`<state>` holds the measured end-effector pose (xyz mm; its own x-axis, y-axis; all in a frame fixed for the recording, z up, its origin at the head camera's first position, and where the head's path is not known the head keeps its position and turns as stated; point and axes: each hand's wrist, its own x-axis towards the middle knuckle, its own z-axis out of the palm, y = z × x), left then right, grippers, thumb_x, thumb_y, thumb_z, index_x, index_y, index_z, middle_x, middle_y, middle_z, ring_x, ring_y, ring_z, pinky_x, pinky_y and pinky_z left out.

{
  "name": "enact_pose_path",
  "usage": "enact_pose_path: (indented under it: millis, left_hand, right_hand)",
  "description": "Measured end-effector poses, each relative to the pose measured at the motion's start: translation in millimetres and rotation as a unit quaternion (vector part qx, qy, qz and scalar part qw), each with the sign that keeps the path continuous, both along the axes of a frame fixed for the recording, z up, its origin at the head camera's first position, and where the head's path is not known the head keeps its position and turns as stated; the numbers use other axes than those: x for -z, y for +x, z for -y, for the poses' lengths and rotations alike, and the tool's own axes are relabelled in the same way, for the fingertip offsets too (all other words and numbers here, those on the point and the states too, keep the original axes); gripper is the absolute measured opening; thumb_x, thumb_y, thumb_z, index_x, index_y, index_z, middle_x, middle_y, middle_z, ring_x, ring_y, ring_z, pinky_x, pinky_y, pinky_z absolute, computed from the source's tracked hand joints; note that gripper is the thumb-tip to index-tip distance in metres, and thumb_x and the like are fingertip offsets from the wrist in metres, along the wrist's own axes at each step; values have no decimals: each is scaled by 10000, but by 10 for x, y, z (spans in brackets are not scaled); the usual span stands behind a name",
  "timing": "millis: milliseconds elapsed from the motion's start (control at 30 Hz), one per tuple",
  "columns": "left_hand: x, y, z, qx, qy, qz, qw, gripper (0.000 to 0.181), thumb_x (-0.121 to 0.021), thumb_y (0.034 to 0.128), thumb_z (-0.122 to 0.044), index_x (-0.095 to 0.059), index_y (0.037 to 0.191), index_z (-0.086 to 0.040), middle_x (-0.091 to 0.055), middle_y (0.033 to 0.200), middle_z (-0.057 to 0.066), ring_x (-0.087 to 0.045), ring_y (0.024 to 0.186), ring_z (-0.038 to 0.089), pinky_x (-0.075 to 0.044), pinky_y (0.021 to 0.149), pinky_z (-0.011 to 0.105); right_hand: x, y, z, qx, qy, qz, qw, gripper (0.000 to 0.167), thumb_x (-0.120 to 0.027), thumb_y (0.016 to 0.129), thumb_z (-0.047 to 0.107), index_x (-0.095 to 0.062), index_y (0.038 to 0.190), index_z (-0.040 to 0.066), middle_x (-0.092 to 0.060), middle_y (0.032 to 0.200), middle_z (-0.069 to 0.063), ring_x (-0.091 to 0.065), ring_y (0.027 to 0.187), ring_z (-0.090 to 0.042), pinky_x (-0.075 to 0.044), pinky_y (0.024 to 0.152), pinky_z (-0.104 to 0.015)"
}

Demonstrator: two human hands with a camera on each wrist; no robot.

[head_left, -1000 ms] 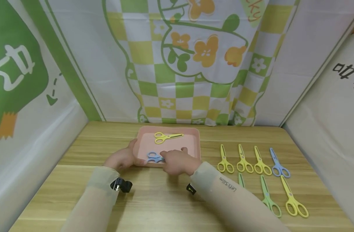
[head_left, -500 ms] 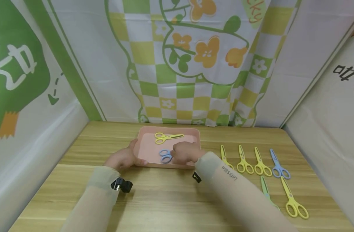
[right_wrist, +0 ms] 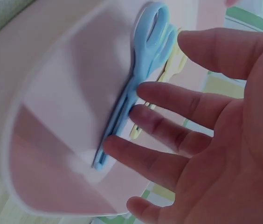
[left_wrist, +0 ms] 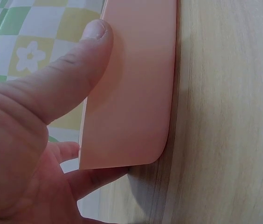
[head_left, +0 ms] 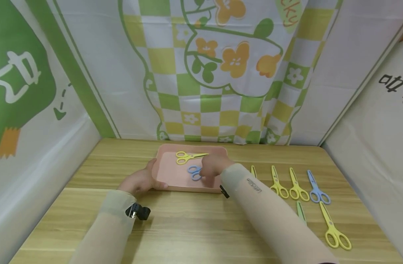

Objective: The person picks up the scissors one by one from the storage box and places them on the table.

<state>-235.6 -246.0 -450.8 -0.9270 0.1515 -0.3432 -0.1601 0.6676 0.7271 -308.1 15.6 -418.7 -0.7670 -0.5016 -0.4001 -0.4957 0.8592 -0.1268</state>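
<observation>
A pink tray (head_left: 178,179) lies near the table's back edge. My left hand (head_left: 142,179) holds its front left corner, thumb on the front wall (left_wrist: 131,93) and fingers round the side. Inside the tray are yellow scissors (head_left: 189,156) toward the back and blue scissors (right_wrist: 141,65) in front of them. The right hand (head_left: 215,165) is over the tray's right half and hides the blue blades in the head view. From the right wrist, its fingers look extended, with several fingertips touching the blue scissors along the pivot and blades.
Right of the tray, more scissors lie in rows on the wooden table (head_left: 175,227): several yellow ones, such as the yellow scissors (head_left: 330,220), blue scissors (head_left: 314,185), and green scissors (head_left: 300,211) partly hidden by the right forearm. A patterned cloth (head_left: 218,102) hangs behind.
The blue scissors have shifted right and back within the tray, and my right hand has moved the same way along with them. My left hand stays at the tray corner.
</observation>
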Motion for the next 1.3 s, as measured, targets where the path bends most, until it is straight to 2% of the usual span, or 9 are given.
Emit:
enact_pose_path:
  millis: [200,333,433,567,700,867,967,1167,1300]
  left_hand:
    - [-2,-7,4,43,-28,1,10000,1291,-880,763,-343,78,1570,-27,-147,1574,333,-300,1353,498,-225,1098,605]
    - [1,-2,2,25,10,5,10000,1289,-883,760,-330,73,1570,-28,-151,1571,335,-296,1352,503,-225,1094,612]
    - [2,2,-4,-1,-66,7,10000,1287,-882,757,-353,60,1577,-40,-173,1572,324,-315,1348,492,-237,1092,606]
    - [5,-1,-8,-32,-76,29,10000,1280,-881,758,-353,53,1581,-53,-188,1571,317,-320,1349,484,-242,1092,600]
    - [0,-6,-6,-68,126,85,9999,1277,-885,763,-298,67,1578,-48,-148,1578,321,-270,1371,485,-205,1110,593]
    - [-11,-2,12,44,-22,2,10000,1278,-876,772,-325,76,1568,-23,-144,1575,330,-283,1363,495,-217,1104,598]
    - [-9,0,18,37,-47,-5,10000,1281,-876,769,-334,75,1570,-25,-143,1577,329,-284,1362,498,-217,1103,602]
    - [-8,-1,12,-32,-16,30,10000,1288,-882,757,-347,64,1577,-39,-139,1585,313,-279,1369,489,-210,1104,605]
    - [-7,-1,12,28,-61,-9,10000,1284,-878,763,-348,65,1572,-25,-136,1581,322,-279,1363,500,-211,1099,615]
  right_hand:
    - [4,-33,31,262,-130,-52,9996,234,-607,893,213,-563,676,135,-557,729,13,-494,675,-145,-446,701,-316]
    - [33,-14,59,817,2,-413,9958,220,-670,866,271,-650,682,154,-646,772,49,-565,778,-148,-406,918,-408]
    - [81,19,95,1068,323,-711,9912,238,-721,874,406,-745,828,173,-705,941,61,-601,972,-176,-260,1074,-543]
    - [123,69,151,986,685,-1040,9873,226,-697,903,408,-750,919,189,-696,1081,24,-586,1086,-231,-191,1093,-619]
    - [103,121,197,929,825,-1120,9859,111,-689,887,271,-704,794,212,-695,1013,28,-573,1084,-213,-190,1090,-593]
    - [82,191,236,680,1118,-1201,9841,87,-725,863,270,-708,813,200,-700,984,22,-563,1133,-225,-174,1107,-587]
    - [84,233,249,510,1276,-1339,9814,85,-693,898,253,-724,847,192,-701,1023,-2,-561,1147,-246,-192,1106,-583]
    - [89,237,207,648,1215,-1512,9789,195,-598,973,240,-749,1076,168,-659,1259,-54,-477,1291,-314,-202,1088,-624]
    - [70,164,136,635,1210,-1522,9789,165,-707,867,217,-738,1020,161,-625,1296,-98,-449,1272,-392,-239,1056,-656]
